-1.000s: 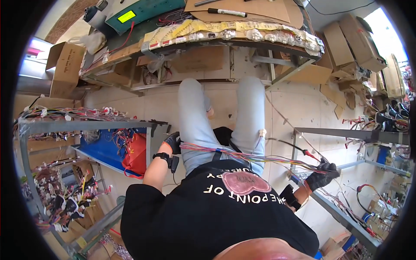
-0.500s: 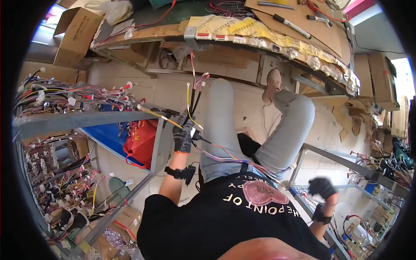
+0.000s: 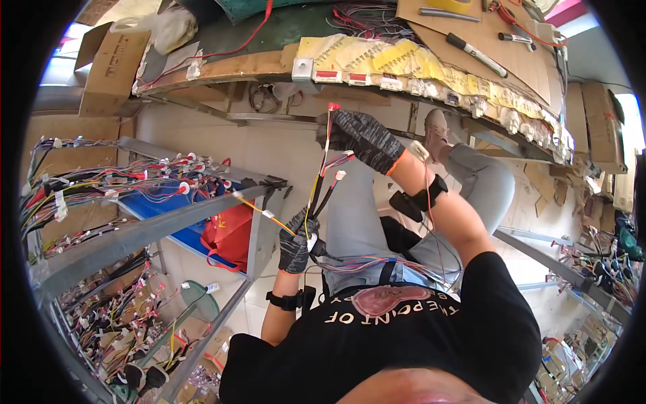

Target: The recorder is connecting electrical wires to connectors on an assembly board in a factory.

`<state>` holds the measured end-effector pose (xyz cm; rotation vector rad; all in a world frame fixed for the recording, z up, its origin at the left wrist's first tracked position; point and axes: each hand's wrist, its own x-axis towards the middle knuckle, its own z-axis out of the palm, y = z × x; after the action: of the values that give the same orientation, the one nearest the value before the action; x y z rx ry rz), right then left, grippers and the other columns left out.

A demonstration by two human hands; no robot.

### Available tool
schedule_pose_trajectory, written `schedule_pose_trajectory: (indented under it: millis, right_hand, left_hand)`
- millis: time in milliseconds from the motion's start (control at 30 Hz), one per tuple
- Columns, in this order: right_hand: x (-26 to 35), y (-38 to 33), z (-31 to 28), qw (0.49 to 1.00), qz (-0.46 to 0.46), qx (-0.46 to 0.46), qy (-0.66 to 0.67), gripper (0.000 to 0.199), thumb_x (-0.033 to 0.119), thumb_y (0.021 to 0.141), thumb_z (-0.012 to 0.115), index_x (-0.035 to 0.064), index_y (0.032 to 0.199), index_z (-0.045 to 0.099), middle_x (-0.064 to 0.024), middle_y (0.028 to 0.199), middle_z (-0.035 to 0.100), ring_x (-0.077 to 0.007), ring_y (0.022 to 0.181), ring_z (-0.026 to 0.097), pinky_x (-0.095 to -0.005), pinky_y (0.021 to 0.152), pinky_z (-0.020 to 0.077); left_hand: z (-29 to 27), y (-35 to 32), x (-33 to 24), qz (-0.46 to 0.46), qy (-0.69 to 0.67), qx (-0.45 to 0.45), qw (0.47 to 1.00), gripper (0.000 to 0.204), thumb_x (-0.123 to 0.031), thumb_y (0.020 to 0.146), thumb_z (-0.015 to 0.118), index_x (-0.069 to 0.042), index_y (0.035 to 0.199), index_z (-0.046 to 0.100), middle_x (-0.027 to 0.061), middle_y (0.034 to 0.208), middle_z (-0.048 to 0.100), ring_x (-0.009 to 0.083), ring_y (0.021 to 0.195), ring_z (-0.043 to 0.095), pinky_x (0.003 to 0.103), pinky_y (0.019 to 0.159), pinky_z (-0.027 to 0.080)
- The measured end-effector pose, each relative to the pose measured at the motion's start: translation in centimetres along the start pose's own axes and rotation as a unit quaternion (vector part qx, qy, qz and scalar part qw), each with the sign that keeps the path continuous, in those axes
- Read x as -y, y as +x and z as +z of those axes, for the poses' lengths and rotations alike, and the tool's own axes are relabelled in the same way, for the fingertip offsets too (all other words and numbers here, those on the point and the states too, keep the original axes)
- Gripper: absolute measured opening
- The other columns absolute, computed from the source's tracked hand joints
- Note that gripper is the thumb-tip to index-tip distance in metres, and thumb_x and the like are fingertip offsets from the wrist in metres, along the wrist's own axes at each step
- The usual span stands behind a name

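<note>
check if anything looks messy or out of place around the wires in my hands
Nothing looks damaged. The wire bundle runs taut between the left hand and the raised right hand; loose wire ends spill over the metal rack.

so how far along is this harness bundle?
Done: many finished wire bundles hang on the left rack. In hand: left hand grips the wire bundle low, right hand draws single wires up by their ends. Left: loose coloured wires across the lap remain ungathered.

Bright, even daylight, soft shadows, strong fisheye bending and black vignette at edges.
</note>
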<state>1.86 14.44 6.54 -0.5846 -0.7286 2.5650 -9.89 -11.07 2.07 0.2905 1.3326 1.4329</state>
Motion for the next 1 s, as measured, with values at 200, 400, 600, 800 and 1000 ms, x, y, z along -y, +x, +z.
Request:
schedule_pose_trajectory:
  millis: [200, 400, 600, 800, 1000]
  right_hand:
    - [0.1, 1.0, 3.5, 0.881, -0.267, -0.181, -0.346, 0.019, 0.014, 0.088, 0.053, -0.0027, 0.090, 0.061, -0.0050, 0.074, 0.063, -0.0068, 0.069, 0.054, -0.0239, 0.065, 0.0441]
    - [0.7, 3.1, 3.9, 0.788, -0.329, -0.298, -0.426, 0.021, 0.017, 0.082, 0.059, 0.0004, 0.070, 0.063, -0.0122, 0.052, 0.054, -0.0125, 0.044, 0.047, -0.0291, 0.046, 0.0393]
    - [0.3, 3.7, 3.6, 0.797, -0.326, -0.301, -0.411, 0.020, 0.017, 0.081, 0.060, 0.0000, 0.071, 0.063, -0.0121, 0.054, 0.055, -0.0110, 0.046, 0.048, -0.0286, 0.047, 0.0396]
    - [1.3, 3.4, 3.7, 0.789, -0.312, -0.299, -0.437, 0.020, 0.018, 0.083, 0.058, 0.0001, 0.075, 0.064, -0.0128, 0.057, 0.057, -0.0114, 0.049, 0.050, -0.0282, 0.051, 0.0412]
    - [5.0, -5.1, 0.8, 0.620, -0.324, -0.098, -0.708, 0.029, 0.010, 0.083, 0.056, 0.0021, 0.110, 0.054, -0.0160, 0.104, 0.059, -0.0295, 0.092, 0.058, -0.0341, 0.079, 0.0461]
  left_hand:
    - [-1.6, 1.4, -1.0, -0.122, -0.142, 0.113, 0.976, 0.036, -0.008, 0.084, 0.054, -0.003, 0.119, 0.050, 0.0053, 0.077, 0.054, 0.0123, 0.063, 0.052, 0.023, 0.056, 0.044]
    - [-0.5, 3.1, -2.1, -0.094, -0.106, 0.094, 0.985, 0.035, -0.008, 0.084, 0.052, -0.008, 0.120, 0.050, 0.0058, 0.078, 0.054, 0.0131, 0.062, 0.052, 0.023, 0.053, 0.043]
    - [-1.9, 3.5, -1.2, -0.154, -0.177, 0.080, 0.969, 0.038, -0.011, 0.082, 0.056, -0.007, 0.120, 0.050, 0.0060, 0.081, 0.055, 0.0127, 0.065, 0.053, 0.023, 0.054, 0.044]
    - [-0.4, 4.0, -1.2, -0.063, -0.036, 0.073, 0.995, 0.039, -0.015, 0.081, 0.058, -0.007, 0.119, 0.050, 0.0056, 0.082, 0.056, 0.0130, 0.066, 0.054, 0.023, 0.054, 0.044]
    - [0.3, 4.5, -0.7, -0.068, -0.100, 0.109, 0.987, 0.036, -0.013, 0.083, 0.057, -0.009, 0.119, 0.051, 0.0071, 0.080, 0.055, 0.0151, 0.066, 0.052, 0.024, 0.054, 0.043]
